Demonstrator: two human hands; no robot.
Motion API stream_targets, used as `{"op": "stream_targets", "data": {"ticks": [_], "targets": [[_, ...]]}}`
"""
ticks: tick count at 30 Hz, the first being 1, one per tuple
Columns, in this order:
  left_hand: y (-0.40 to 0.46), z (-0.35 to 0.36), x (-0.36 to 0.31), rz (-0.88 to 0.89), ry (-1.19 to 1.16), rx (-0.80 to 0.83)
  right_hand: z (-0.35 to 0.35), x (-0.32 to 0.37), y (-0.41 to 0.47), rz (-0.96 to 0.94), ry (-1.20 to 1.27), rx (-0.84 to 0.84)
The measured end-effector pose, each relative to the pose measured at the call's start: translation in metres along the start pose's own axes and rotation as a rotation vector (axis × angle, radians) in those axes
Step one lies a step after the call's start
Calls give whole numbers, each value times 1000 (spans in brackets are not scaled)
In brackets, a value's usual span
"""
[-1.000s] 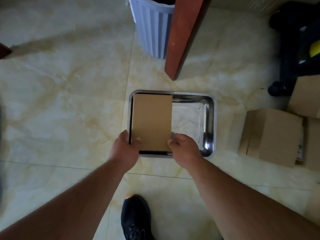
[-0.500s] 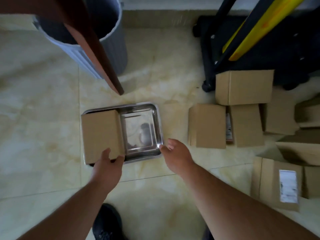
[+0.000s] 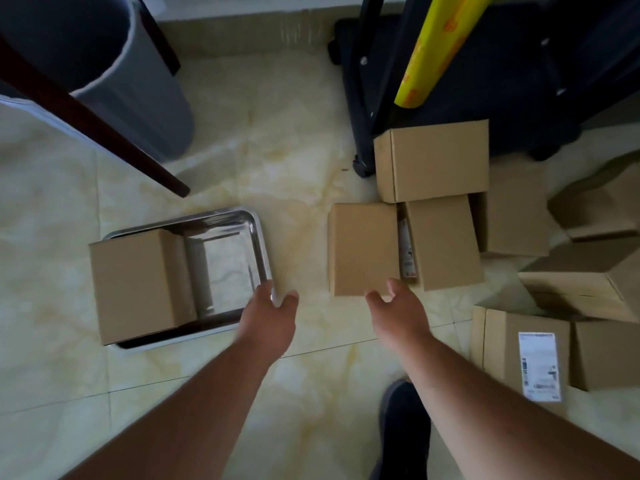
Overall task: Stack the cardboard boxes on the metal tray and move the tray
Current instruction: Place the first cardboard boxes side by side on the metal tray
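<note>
A shiny metal tray (image 3: 258, 242) lies on the tiled floor at centre left. One cardboard box (image 3: 133, 284) stands in its left half. My left hand (image 3: 272, 318) hovers over the tray's near right corner, fingers loose, holding nothing. My right hand (image 3: 398, 310) reaches with spread fingers toward the near edge of a second cardboard box (image 3: 363, 247) on the floor right of the tray, and is just short of it or barely touching.
Several more cardboard boxes (image 3: 436, 161) lie scattered at the right, one with a white label (image 3: 538, 365). A grey bin (image 3: 114, 74) and a dark wooden leg (image 3: 104, 133) stand at the upper left. A black cart (image 3: 502, 81) with a yellow roll (image 3: 440, 46) is behind. My shoe (image 3: 403, 420) is below.
Both hands let go of the box in the tray and moved right. The view swung right, bringing the loose boxes into sight. My right hand now reaches the nearest floor box.
</note>
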State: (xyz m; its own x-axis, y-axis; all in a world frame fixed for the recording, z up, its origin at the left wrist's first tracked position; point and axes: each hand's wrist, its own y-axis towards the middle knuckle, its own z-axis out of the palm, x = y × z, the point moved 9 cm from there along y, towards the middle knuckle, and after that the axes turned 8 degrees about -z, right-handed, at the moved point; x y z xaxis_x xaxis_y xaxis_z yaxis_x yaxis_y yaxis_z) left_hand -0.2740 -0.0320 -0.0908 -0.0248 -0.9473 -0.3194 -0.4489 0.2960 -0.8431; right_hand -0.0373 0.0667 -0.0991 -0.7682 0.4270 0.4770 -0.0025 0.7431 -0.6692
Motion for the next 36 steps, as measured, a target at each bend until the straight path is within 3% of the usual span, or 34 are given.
{"op": "stream_targets", "data": {"ticks": [9,20,36], "targets": [[26,74,-28,-1,113,2,-30,-34,45,28,34,-9],[43,131,-43,0,62,61,-17,-55,80,50,46,73],[29,122,-34,7,14,55,-13,-51,66,-52,-37,57]]}}
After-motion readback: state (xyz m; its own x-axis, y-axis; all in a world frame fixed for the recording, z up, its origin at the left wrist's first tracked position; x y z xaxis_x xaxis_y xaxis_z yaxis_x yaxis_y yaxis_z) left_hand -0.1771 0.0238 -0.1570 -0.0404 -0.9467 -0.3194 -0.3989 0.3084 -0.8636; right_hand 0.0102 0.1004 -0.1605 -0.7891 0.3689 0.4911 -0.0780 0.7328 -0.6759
